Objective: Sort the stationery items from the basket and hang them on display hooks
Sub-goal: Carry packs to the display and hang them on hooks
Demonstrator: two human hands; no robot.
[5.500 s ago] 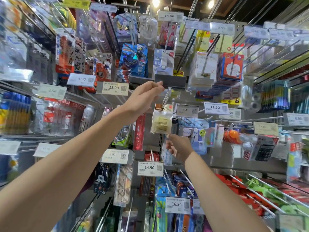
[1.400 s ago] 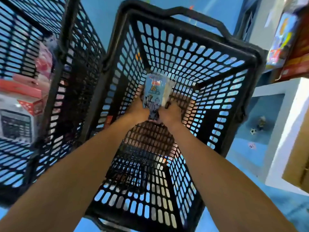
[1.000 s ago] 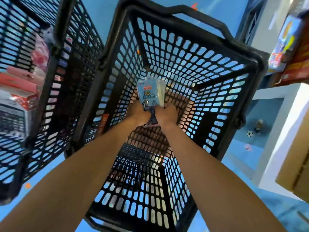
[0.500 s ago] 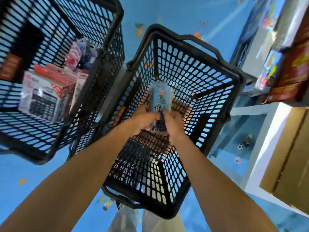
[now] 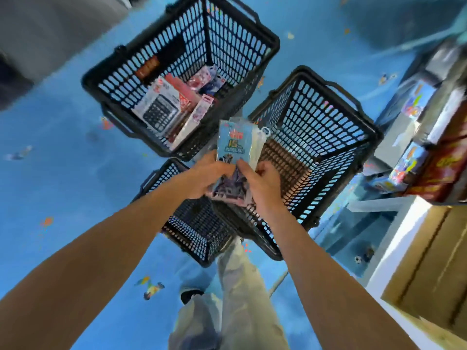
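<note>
Both hands hold a small stack of blue ruler-set packets (image 5: 235, 145) in clear sleeves, lifted above the baskets. My left hand (image 5: 206, 176) grips the stack's lower left edge. My right hand (image 5: 260, 180) grips the lower right, thumb on the front packet. Below them stands a black mesh basket (image 5: 328, 137) with a brown bottom. A second black basket (image 5: 177, 46) to the upper left holds a boxed calculator (image 5: 158, 109) and several red and pink packets (image 5: 202, 79).
A third, smaller black basket (image 5: 197, 231) sits under my forearms on the blue floor (image 5: 63, 173). My legs in pale trousers (image 5: 237, 286) stand below. At the right are a white shelf unit (image 5: 394, 248), cardboard boxes (image 5: 429, 261) and boxed goods (image 5: 442, 168).
Earlier I hung a packet on a display hook. Then both hands took the ruler-set packets from the basket's bottom and raised them up out of it while the view pulled back.
</note>
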